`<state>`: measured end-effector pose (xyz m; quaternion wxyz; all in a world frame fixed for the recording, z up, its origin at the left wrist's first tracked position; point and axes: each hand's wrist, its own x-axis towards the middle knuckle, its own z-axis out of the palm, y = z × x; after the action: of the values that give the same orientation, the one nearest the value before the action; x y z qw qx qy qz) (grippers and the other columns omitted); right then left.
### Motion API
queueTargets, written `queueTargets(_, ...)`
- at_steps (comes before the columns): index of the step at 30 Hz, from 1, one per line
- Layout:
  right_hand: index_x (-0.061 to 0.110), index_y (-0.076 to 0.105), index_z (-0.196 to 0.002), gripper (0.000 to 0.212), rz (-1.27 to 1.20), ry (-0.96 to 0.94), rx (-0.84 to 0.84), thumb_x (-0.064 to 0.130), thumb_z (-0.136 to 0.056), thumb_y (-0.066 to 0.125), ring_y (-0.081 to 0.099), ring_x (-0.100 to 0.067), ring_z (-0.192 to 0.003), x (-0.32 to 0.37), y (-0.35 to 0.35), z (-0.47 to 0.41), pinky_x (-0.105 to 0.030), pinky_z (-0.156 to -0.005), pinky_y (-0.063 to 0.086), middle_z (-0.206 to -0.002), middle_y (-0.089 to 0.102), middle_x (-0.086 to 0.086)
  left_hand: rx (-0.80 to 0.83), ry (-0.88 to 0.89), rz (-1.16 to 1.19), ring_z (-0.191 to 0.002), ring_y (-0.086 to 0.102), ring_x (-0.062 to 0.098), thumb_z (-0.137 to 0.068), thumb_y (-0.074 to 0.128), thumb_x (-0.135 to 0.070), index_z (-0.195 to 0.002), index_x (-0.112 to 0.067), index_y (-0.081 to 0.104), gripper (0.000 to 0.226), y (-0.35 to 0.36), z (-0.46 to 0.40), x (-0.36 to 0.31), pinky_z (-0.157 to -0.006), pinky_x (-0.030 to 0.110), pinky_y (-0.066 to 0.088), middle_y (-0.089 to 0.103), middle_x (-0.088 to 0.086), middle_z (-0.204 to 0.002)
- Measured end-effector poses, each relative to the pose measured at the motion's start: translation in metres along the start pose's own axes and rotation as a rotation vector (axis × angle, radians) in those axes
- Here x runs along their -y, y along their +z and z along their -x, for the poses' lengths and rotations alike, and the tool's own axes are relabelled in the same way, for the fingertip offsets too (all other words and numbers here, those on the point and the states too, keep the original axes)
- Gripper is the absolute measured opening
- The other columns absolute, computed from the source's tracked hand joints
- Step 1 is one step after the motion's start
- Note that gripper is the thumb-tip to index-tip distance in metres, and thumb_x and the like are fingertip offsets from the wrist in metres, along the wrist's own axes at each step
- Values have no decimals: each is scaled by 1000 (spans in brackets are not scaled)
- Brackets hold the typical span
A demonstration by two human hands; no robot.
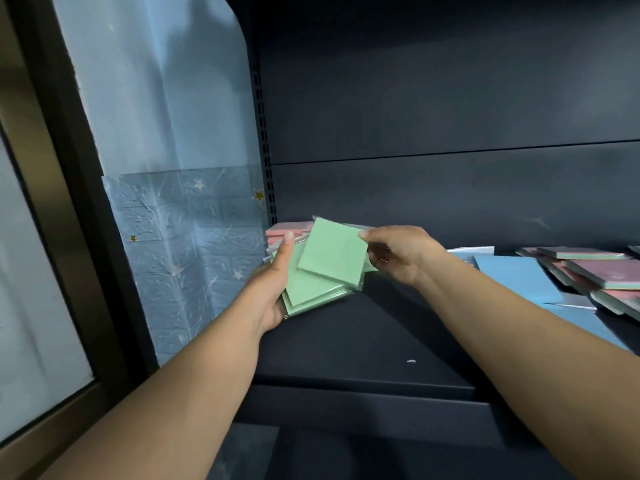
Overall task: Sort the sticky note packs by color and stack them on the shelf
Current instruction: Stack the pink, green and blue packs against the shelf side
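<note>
My left hand (273,285) grips a stack of green sticky note packs (308,289) from its left side, thumb up along the edge, just above the dark shelf (363,341). My right hand (398,254) pinches the right corner of the top green pack (330,251), which lies tilted over the stack. A pink stack (291,228) sits on the shelf behind my left hand, partly hidden. Blue packs (516,275) lie to the right on the shelf, and mixed pink packs (595,268) are heaped at the far right.
The shelf's dark back panel (450,188) rises behind the packs, with a slotted upright (266,157) at its left edge. Blue star-patterned wall covering (187,244) and a dark window frame (69,168) stand to the left. A small white scrap (411,361) lies near the shelf's front.
</note>
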<state>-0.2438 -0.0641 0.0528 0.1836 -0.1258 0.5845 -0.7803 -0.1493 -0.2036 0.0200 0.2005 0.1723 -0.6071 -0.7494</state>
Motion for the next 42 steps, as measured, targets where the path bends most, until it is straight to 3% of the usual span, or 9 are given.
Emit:
queueTargets(3,6,56,-78,14,103,-50,69,-6,-82,63,51,-12,-58,-1,0,4,-19,-56,43,-70,58,-6,38,46,-58,-78,71,18,-68,55,-61,-106,-16,63,59,1,3,1,-68,30,58,73,5,-91)
queueTargets(8,2,48,-130,49,124,-81,153,10,-85,66,62,-20,-94,-17,3,5,-32,-87,50,-110,65,-6,60,137,-82,-90,66,17,-85,61,-30,-116,-18,58,34,3,7,3,-77,32,55,69,4,-101)
queueTargets(14,6,57,-115,31,-23,106,456,21,-95,39,59,-28,-95,-17,0,12,-39,-89,46,-108,61,-15,126,281,-112,-107,59,22,-60,70,-24,-128,-17,43,74,5,15,3,-98,41,45,64,2,-112)
queueTargets(18,9,60,-107,32,-33,97,421,27,-93,38,58,-30,-90,-28,4,15,-38,-88,45,-104,61,-16,210,177,-161,-98,61,16,-82,62,-7,-110,-22,52,33,8,20,4,-97,36,44,65,-1,-104)
queueTargets(21,9,61,-107,30,-59,70,354,29,-95,42,61,-27,-85,-34,11,19,-36,-81,48,-100,64,-15,64,191,-89,-88,62,18,-82,62,-1,-107,-21,47,35,17,19,7,-86,37,49,64,2,-97)
queueTargets(25,7,47,-130,39,-42,4,280,26,-96,45,60,-29,-91,-40,18,17,-37,-79,49,-113,61,-17,4,228,-131,-83,63,14,-81,66,-6,-102,-23,49,32,18,19,10,-76,31,52,65,3,-100)
queueTargets(31,8,56,-124,44,-65,65,390,36,-100,31,58,-29,-100,-39,17,21,-39,-95,44,-113,61,-17,83,217,-54,-87,66,13,-82,60,-28,-124,-20,46,44,15,21,13,-76,28,54,67,1,-102)
queueTargets(35,14,62,-106,50,-27,102,477,44,-100,22,63,-22,-88,-33,12,17,-32,-82,49,-98,67,-10,66,258,-119,-99,64,19,-61,63,-45,-130,-15,45,78,12,14,17,-83,34,52,66,7,-115)
queueTargets(42,15,62,-112,49,12,119,501,45,-100,25,64,-20,-81,-30,10,1,-29,-73,52,-94,68,-7,80,304,-194,-96,66,18,-66,68,-48,-127,-20,51,69,15,-1,12,-84,34,52,68,5,-112)
